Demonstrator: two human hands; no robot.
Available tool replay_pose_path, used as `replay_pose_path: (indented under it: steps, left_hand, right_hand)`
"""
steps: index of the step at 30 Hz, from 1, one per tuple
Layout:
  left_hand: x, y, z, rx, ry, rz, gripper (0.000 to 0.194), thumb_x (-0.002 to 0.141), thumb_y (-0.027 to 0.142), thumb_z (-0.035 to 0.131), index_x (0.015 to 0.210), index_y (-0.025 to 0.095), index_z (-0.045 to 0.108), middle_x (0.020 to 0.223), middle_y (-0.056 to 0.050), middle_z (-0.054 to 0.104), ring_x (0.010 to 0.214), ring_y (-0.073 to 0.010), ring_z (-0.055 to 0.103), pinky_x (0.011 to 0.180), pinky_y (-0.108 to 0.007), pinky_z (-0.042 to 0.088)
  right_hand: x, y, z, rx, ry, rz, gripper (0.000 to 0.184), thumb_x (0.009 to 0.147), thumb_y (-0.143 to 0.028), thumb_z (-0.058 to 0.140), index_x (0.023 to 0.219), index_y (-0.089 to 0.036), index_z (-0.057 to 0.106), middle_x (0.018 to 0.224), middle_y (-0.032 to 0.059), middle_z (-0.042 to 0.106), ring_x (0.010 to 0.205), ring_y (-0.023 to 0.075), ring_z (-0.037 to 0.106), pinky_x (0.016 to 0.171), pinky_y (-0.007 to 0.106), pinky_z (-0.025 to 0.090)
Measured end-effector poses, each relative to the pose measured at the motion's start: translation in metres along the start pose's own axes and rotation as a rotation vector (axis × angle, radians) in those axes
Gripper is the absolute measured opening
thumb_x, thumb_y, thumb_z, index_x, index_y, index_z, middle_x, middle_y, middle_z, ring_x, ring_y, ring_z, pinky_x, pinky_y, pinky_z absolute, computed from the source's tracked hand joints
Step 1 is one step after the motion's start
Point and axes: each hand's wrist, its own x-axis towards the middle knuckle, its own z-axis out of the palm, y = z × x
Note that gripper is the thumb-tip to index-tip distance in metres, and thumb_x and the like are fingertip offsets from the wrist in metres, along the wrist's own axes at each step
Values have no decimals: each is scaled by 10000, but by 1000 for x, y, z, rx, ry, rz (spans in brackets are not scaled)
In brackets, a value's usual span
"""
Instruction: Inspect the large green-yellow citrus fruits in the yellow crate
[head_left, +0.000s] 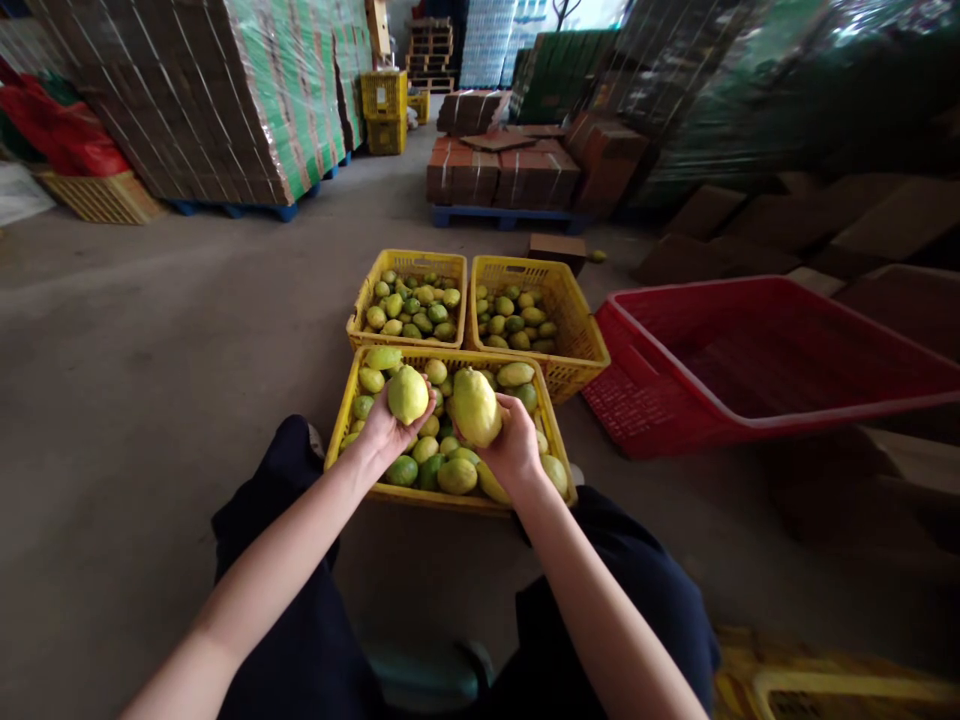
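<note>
My left hand [386, 432] is closed around a rounded yellow-green lemon [408, 395]. A larger, longer yellow lemon [475, 408] is gripped in my right hand [516, 445], its fingers partly hidden behind the fruit. Both hands are held side by side over the near yellow crate [340, 420], which is full of yellow and green lemons [457, 477]. Part of the crate's contents is covered by my hands and forearms.
Behind the near crate stand two more yellow crates, the left one [352, 318] and the right one [585, 335], with lemons inside. A large red crate [622, 400] is at the right. Farther back, flattened cardboard [465, 180] lies on a blue pallet [487, 218].
</note>
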Motion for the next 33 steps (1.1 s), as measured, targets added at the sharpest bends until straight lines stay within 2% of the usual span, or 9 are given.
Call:
replay_pose_path:
  steps: [4,8,11,14,17,20,24,29,33]
  left_hand:
    - [1,-1,2,8,27,87,309,1059,358,486,1176,164,696,847,-44,764,647,-147,714,643,-231,641]
    - [5,2,1,-19,38,77,286,1028,329,558,1213,155,689,757,-29,722,581,-155,685,658,-270,660]
    - [9,4,-3,-91,4,45,286,1040,301,513,1223,191,704,726,-29,698,608,-170,703,686,-294,664]
    - [11,6,-6,-143,-4,63,303,1043,280,468,1199,222,721,764,-37,720,628,-168,717,677,-286,659]
    - [11,7,-6,-128,1,107,282,1018,339,532,1182,207,720,795,-41,738,651,-183,727,662,-302,659]
    - [11,8,-6,-87,40,133,220,1000,316,589,1144,194,701,787,-34,741,681,-190,736,671,-302,659]
    - [10,5,-3,-76,38,61,212,1044,284,509,1039,172,688,779,-48,744,676,-165,736,640,-248,640]
    - [5,-1,3,-64,24,75,200,1004,211,547,846,191,668,662,-3,687,585,-126,694,596,-203,605]
    - [5,-3,1,48,-17,54,262,961,233,578,708,191,633,614,-6,664,536,-126,660,551,-212,579]
  right_hand:
    - [-2,3,3,28,7,52,116,782,-329,703,819,-220,683,691,10,725,680,244,707,542,348,589]
    - [-7,5,7,56,-39,49,171,780,-326,785,881,-227,688,766,2,751,622,189,681,470,276,535]
    - [-9,4,6,80,-82,78,209,745,-333,808,867,-233,672,749,5,744,578,178,668,404,244,486]
    - [-8,0,4,97,-126,140,272,746,-415,773,880,-198,677,712,45,733,540,193,658,337,237,420]
    - [-7,-3,3,133,-72,182,278,820,-455,697,890,-187,671,698,57,735,550,196,667,387,255,485]
    - [-4,-3,3,150,-7,183,230,911,-439,634,920,-210,660,735,36,755,596,196,696,456,275,544]
    - [-2,2,2,111,-67,211,273,991,-453,565,999,-203,676,810,39,778,604,185,700,467,268,535]
    - [-1,8,-4,120,-198,180,255,914,-468,672,959,-218,689,830,35,775,688,222,737,423,264,497]
    - [-3,10,-4,118,-265,145,258,835,-460,745,887,-212,694,806,48,768,782,260,763,490,304,574]
